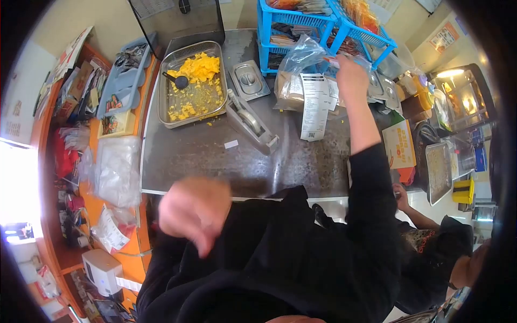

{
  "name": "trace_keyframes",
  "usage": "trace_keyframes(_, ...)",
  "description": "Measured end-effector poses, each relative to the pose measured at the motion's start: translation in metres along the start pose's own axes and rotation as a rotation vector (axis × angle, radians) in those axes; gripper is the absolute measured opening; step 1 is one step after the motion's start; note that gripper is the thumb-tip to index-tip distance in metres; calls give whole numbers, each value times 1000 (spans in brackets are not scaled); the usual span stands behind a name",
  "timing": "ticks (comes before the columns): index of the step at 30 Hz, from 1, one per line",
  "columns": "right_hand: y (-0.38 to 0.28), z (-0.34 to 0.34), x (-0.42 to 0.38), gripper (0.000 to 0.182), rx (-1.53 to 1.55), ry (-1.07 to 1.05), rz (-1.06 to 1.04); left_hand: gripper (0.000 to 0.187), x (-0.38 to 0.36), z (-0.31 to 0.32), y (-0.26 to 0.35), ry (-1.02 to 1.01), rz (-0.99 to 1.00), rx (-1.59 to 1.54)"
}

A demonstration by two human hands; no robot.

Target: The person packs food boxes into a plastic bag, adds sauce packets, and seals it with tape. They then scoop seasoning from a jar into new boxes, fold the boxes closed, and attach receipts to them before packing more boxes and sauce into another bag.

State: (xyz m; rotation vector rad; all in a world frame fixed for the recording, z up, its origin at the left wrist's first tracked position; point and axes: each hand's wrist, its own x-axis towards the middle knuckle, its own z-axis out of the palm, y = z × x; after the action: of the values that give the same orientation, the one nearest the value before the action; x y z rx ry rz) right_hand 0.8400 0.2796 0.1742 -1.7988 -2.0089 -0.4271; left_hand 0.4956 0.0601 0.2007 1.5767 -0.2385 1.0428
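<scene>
My right hand (351, 75) reaches to the front of the blue baskets. Its fingers are closed by a clear plastic bag (306, 54); a small white and reddish bit shows at the fingertips, too small to name. Below the hand stands a brown paper package (289, 92) with a long printed receipt (314, 107) hanging down its front. My left hand (195, 207) hovers before my body near the counter's front edge, away from any object. Motion smears its fingers.
A steel tray (171, 123) of yellow shredded food with a black scoop stands left on the counter. Nearby are a lidded steel pan (249, 79) and a tape dispenser (252, 123). Stacked blue baskets (267, 40) hold packets. A co-worker's arm (420, 216) is at right.
</scene>
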Motion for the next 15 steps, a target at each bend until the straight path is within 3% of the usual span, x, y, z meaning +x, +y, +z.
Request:
trace_keyframes(2, 8, 21, 17, 18, -116, -138, -46, 21, 17, 6, 32, -468, 138, -123)
trace_keyframes(4, 8, 25, 26, 23, 2, -267, -58, 17, 35, 15, 68, -673, 108, 104)
trace_keyframes(5, 8, 29, 30, 27, 63, -334, -65, 18, 32, 17, 71, -633, 123, 65)
trace_keyframes(7, 30, 64, 53, 31, 485, -620, 170, 20, 26, 21, 74, -548, 152, -15)
trace_keyframes(9, 46, 84, 56, 33, 588, -832, 191, 20, 16, 2, 47, -358, 250, -369)
trace_keyframes(10, 46, 85, 54, 33, 478, -898, 95, 21, 11, -4, 34, -260, 294, -544)
trace_keyframes(12, 44, 85, 52, 31, 259, -751, 9, 11, -6, 32, 28, 711, -75, -662)
trace_keyframes(14, 31, 69, 28, 26, 39, -346, 35, 9, 4, 31, 5, 734, -7, -718)
trace_keyframes(15, 19, 53, 17, 23, 105, -67, 22, 10, 2, 24, -1, 735, -10, -750)
